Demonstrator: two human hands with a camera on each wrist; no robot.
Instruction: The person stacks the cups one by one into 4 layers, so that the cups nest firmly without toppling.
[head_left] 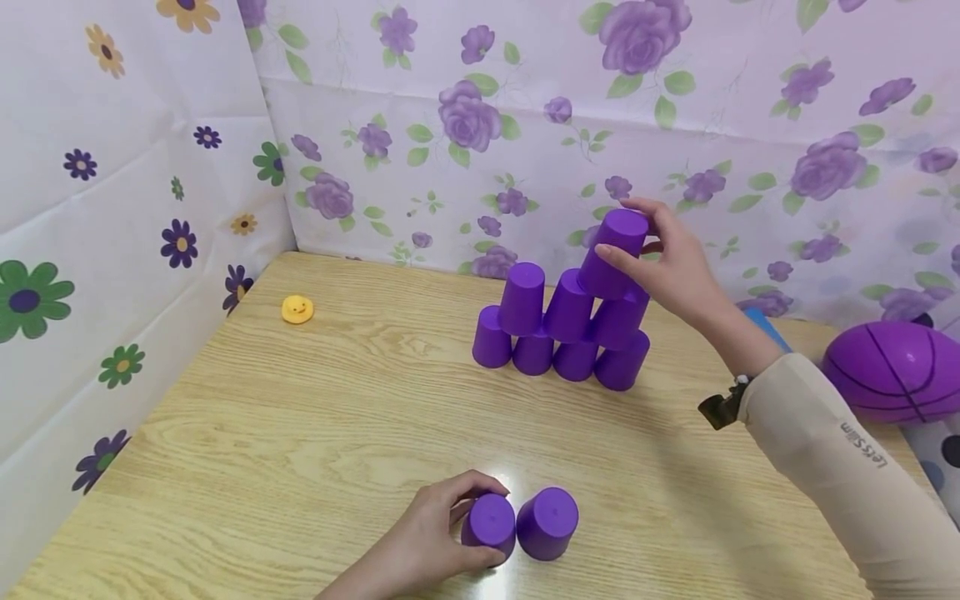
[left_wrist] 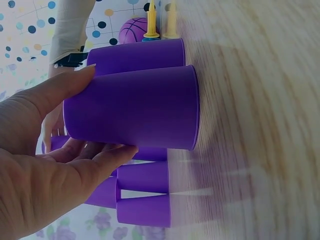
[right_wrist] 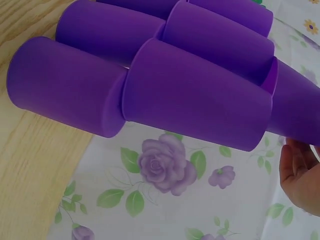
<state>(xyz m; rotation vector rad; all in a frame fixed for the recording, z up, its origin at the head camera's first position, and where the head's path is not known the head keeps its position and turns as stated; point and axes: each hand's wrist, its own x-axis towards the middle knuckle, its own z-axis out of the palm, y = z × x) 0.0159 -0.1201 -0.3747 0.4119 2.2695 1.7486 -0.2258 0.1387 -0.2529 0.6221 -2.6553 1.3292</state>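
Observation:
My right hand (head_left: pixel 678 267) holds an upside-down purple cup (head_left: pixel 624 242) between thumb and fingers, at the right end of the stack's second row. In the right wrist view this cup (right_wrist: pixel 297 105) meets the tops of two cups beneath, its rim slightly tilted. The stack has a bottom row of several purple cups (head_left: pixel 492 340) and a second row of 3 (head_left: pixel 522 296), all upside down. Near the front, my left hand (head_left: pixel 431 533) grips another upside-down cup (head_left: pixel 491 523) standing on the table. A matching cup (head_left: pixel 550 523) stands just right of it.
A yellow rubber duck (head_left: pixel 297 309) sits at the table's back left. On the right lie a purple ball (head_left: pixel 896 371) and a blue object (head_left: pixel 768 329), partly behind my right arm. Flowered cloth (head_left: pixel 420 167) hangs behind the wooden table (head_left: pixel 300 433).

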